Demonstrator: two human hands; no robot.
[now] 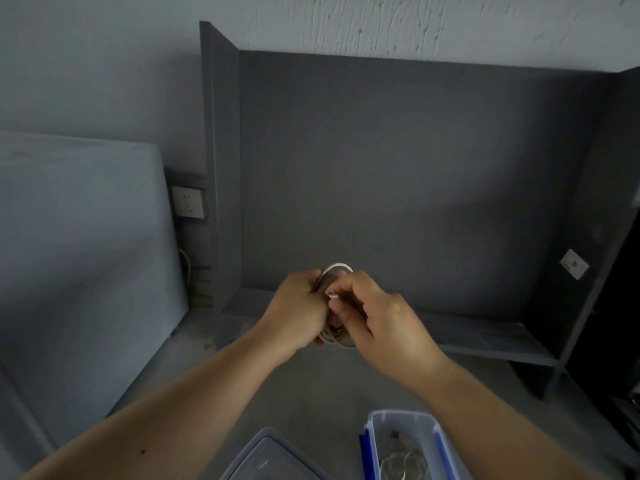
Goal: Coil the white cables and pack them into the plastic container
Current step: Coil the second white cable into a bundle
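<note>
A: Step?
B: Coiling, near done by my read. L hand [298, 306] clenched round the cable [337, 270] bundle, held mid-air; R hand [377, 320] pinches the plug end against the loops.
A: Next?
B: I'd tuck that end in, then lower the coil into the container [401, 415], which sits open below my R forearm.

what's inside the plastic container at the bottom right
A loose coil of cable lies on the bottom of the container, with a small dark piece near it. The right forearm covers part of its right side, and the frame cuts off the near end.
</note>
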